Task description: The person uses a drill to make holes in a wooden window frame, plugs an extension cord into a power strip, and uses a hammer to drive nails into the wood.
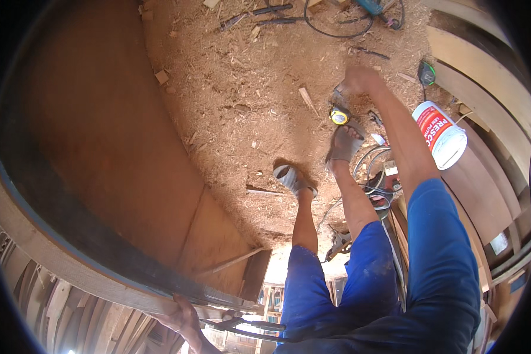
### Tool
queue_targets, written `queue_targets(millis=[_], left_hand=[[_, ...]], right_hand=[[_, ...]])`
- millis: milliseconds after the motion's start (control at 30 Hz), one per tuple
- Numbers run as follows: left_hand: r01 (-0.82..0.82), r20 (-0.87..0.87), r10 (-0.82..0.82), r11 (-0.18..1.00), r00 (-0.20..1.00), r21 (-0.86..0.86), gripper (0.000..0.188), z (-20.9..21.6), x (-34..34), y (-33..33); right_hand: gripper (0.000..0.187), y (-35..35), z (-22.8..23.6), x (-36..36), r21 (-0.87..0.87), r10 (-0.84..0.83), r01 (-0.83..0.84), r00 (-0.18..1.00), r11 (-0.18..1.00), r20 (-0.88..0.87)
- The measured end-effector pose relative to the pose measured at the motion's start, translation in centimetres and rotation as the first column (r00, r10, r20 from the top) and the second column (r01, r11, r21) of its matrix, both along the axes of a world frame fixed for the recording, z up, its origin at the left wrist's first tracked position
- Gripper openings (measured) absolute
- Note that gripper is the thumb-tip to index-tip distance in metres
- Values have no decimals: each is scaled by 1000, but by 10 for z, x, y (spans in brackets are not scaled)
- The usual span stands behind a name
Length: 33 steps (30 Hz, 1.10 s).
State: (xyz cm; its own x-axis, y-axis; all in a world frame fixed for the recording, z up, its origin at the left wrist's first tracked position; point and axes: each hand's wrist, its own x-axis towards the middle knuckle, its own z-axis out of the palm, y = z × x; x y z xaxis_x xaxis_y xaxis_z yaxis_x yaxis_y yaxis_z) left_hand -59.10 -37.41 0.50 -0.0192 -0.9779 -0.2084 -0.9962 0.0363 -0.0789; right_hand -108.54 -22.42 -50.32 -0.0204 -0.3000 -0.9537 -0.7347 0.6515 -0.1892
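My right hand reaches far forward, low over the sawdust-covered floor. It is smeared by motion, so its fingers do not show clearly. A blurred grey thing lies beside it, and a yellow-and-black tape measure is just nearer, by my right foot. At the lower left my left hand grips the edge of a large brown wooden panel. Next to that hand is a dark metal bar or clamp-like tool; whether the hand touches it is unclear.
A white bucket with a red label lies tilted on boards at right. Near it is a green-and-black tape measure. A teal power tool with a black cord lies far ahead. Cables and a red tool lie beside my right leg.
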Motion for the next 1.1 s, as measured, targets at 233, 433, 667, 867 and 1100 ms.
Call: queue_targets(millis=[233,433,667,867,1100], left_hand=[[72,66,-68,996,996,-48,93,-6,-6,-2],[84,163,-80,996,983,-20,94,3,15,-4],[19,-59,-23,997,998,-76,96,-15,-39,1],[217,-26,-217,976,976,8,106,-6,-49,-10],[303,-21,-302,953,953,6,107,0,-54,-11]], right_hand=[[54,13,-12,-68,-770,-554,-149,611,620,-565],[43,6,-49,-120,-685,-647,267,659,678,-383],[40,-21,-30,-103,-651,-718,375,570,660,-400],[69,-8,82,-103,-448,-583,420,743,789,-330],[48,39,175,-58,-287,-219,150,949,946,-228]])
